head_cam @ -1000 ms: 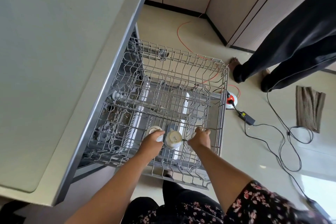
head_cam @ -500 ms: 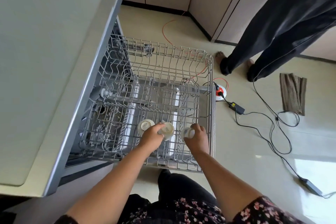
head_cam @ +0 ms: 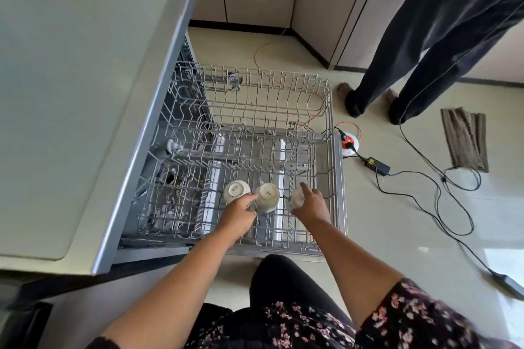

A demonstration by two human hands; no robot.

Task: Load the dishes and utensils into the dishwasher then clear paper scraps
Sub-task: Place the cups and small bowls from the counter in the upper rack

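Three upturned cups stand in a row near the six o'clock edge of the dishwasher rack (head_cam: 329,105). The left hand (head_cam: 237,214) touches the middle cup (head_cam: 268,196) at its eight o'clock — I cannot tell whether it grips. The right hand (head_cam: 311,205) lies loosely spread over the right cup (head_cam: 294,199). Settle each rim between tines — then release.

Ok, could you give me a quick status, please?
Left grip touching middle cup, hold unclear. Right grip open on right cup. Left cup sits inverted in rack.
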